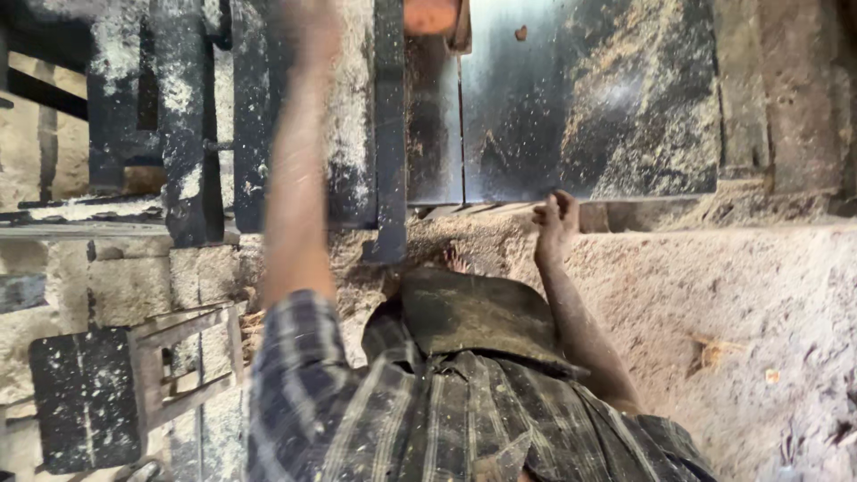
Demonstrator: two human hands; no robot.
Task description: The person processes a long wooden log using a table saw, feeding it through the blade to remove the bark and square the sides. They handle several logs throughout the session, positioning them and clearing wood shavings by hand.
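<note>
Right hand (555, 223), fingers curled shut, braces below the sawdust-strewn dark steel saw table (589, 98); left hand (308, 31) raised beside it, blurred, grip indiscernible.

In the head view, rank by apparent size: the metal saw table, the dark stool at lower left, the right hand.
1. Metal saw table.
2. Dark stool, though it sits nearer the camera.
3. Right hand.

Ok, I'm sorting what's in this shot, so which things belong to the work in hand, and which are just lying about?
In hand:
- metal saw table, right hand curled at its front edge
- dark machine frame, blurred left hand raised beside it
- orange wood piece on the table

Lying about:
- wooden stool
- sawdust heap
- wood scrap
</note>
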